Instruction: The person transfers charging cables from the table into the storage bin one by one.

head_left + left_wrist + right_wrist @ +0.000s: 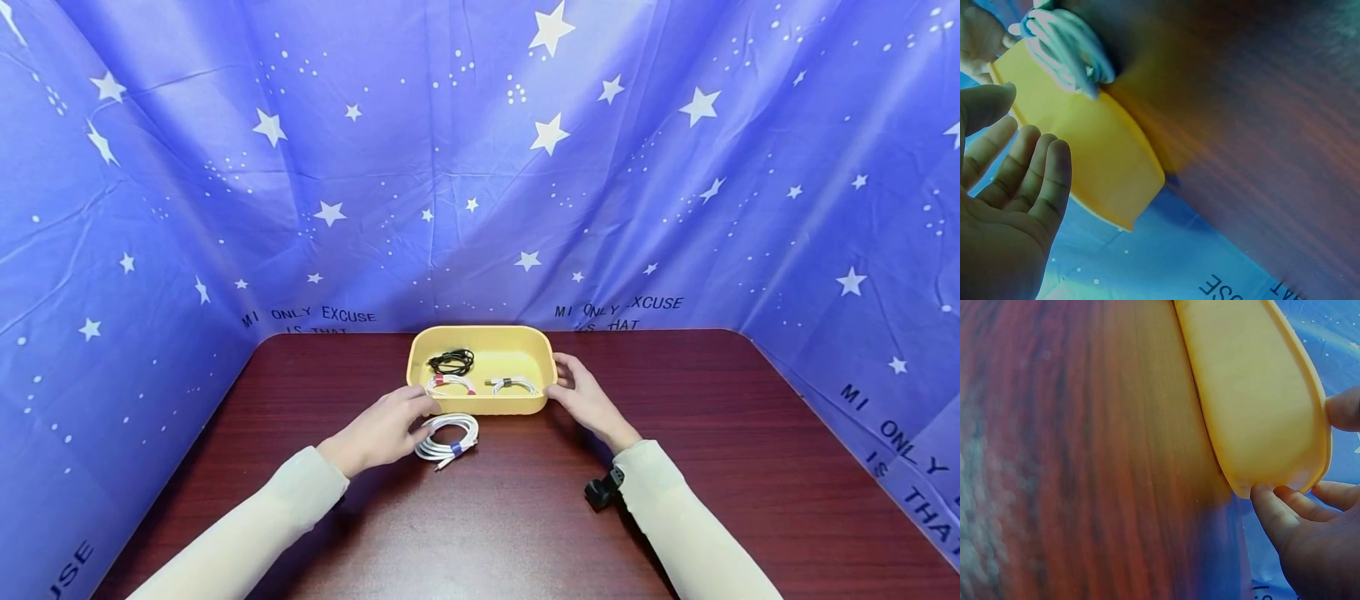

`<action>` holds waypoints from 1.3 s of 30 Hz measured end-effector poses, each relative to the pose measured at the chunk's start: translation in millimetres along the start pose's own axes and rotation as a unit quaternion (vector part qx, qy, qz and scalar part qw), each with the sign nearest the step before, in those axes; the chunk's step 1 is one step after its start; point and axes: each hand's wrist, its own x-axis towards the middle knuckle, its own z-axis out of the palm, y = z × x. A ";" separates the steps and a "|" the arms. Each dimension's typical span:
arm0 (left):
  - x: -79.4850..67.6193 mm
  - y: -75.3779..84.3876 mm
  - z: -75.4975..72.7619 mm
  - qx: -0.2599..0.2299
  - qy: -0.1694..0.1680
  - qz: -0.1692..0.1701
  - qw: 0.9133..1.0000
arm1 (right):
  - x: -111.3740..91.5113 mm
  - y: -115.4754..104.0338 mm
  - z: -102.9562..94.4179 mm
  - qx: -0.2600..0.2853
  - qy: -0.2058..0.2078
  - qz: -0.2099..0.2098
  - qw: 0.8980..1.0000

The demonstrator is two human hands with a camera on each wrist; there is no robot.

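A yellow storage box (517, 406) stands near the table's far edge. Inside lie a coiled black cable (452, 362), a white cable with red ties (451, 383) and a white cable with a dark tie (513, 385). On the table before the box is a thicker coiled white cable (472, 429) with a blue tie. My left hand (375, 430) hovers by the box's front left corner, just left of that coil; its fingers, loosely bent in the left wrist view, grip nothing. With thumb on the rim and fingers against the end wall, my right hand (1322, 544) holds the box's right end.
The dark red wooden table (480, 533) has rounded far corners. Blue star-printed cloth (420, 167) hangs behind it and along both sides. A black device (602, 490) is strapped at the right sleeve's cuff.
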 end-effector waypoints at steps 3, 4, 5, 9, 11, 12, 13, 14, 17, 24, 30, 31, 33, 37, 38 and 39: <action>-2.1 -0.3 2.8 0.002 -0.006 -0.004 1.000 | 0.1 0.4 0.0 0.000 0.000 0.000 1.000; -2.6 -0.7 3.8 0.004 -0.009 -0.006 1.000 | 0.2 0.6 0.0 0.001 0.000 0.000 1.000; -3.0 -0.8 4.6 0.007 -0.012 -0.008 1.000 | 0.2 0.6 0.0 0.003 -0.001 0.000 1.000; -4.6 -1.2 6.9 0.010 -0.025 -0.021 0.999 | 0.5 0.9 -0.1 0.009 -0.001 -0.003 1.000; -5.1 -1.3 7.5 0.013 -0.034 -0.027 0.999 | 0.6 0.6 -0.1 0.009 -0.001 -0.003 1.000; -5.3 -1.3 7.8 0.013 -0.037 -0.030 0.999 | 0.6 0.5 0.0 0.008 0.000 -0.003 1.000; -5.4 -1.4 8.1 0.013 -0.039 -0.031 0.999 | 0.7 0.4 0.0 0.008 0.000 -0.003 1.000; -5.5 -1.8 8.7 0.015 -0.041 -0.032 0.999 | 0.7 0.4 0.1 0.006 0.000 -0.002 1.000; -5.8 -2.8 10.1 0.018 -0.044 -0.034 0.998 | 0.6 0.2 0.2 0.002 0.002 0.000 1.000; -5.8 -4.6 12.3 0.025 -0.047 -0.036 0.998 | 0.3 0.6 0.0 0.000 0.002 0.002 1.000; -5.2 -6.1 15.7 0.024 -0.045 -0.035 0.998 | 0.2 1.8 -0.2 0.002 0.000 0.000 1.000; -5.1 -6.3 16.2 0.025 -0.045 -0.036 0.998 | 0.3 1.8 -0.2 0.001 0.000 0.000 1.000; -5.0 -6.1 17.3 0.025 -0.044 -0.038 0.998 | 0.5 2.1 -0.2 0.002 0.000 0.000 1.000; -4.8 -5.2 18.3 0.025 -0.042 -0.043 0.998 | 0.6 2.0 -0.2 0.002 0.001 0.000 1.000; -4.8 -5.0 18.7 0.026 -0.042 -0.045 0.998 | 0.6 2.1 -0.2 0.003 0.001 0.000 1.000; -4.7 -4.9 18.9 0.026 -0.041 -0.046 0.998 | 0.7 2.3 -0.3 0.003 0.001 0.000 1.000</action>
